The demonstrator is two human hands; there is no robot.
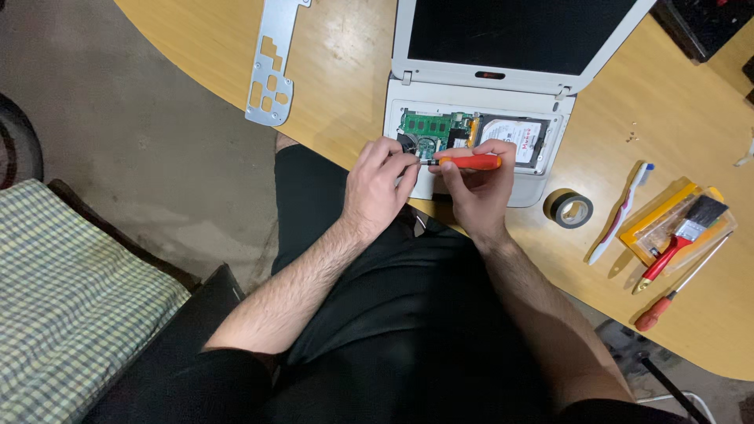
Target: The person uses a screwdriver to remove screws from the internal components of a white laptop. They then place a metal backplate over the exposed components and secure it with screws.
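Observation:
A white laptop [479,86] lies opened up on the wooden table [345,71], its green circuit board [424,126] and silver hard drive [514,135] exposed. My right hand [477,187] grips an orange-handled screwdriver [470,162], held level with its tip pointing left. My left hand [380,185] pinches the screwdriver's tip end just over the laptop's near edge, beside the board. Both hands touch each other above the open bay.
A perforated grey metal plate [271,67] lies on the table at left. To the right are a roll of black tape [569,208], a toothbrush [620,212], a red-handled paintbrush [682,235] on a yellow pack, another screwdriver [682,284] and small loose screws [631,137]. A checked cushion [63,298] sits lower left.

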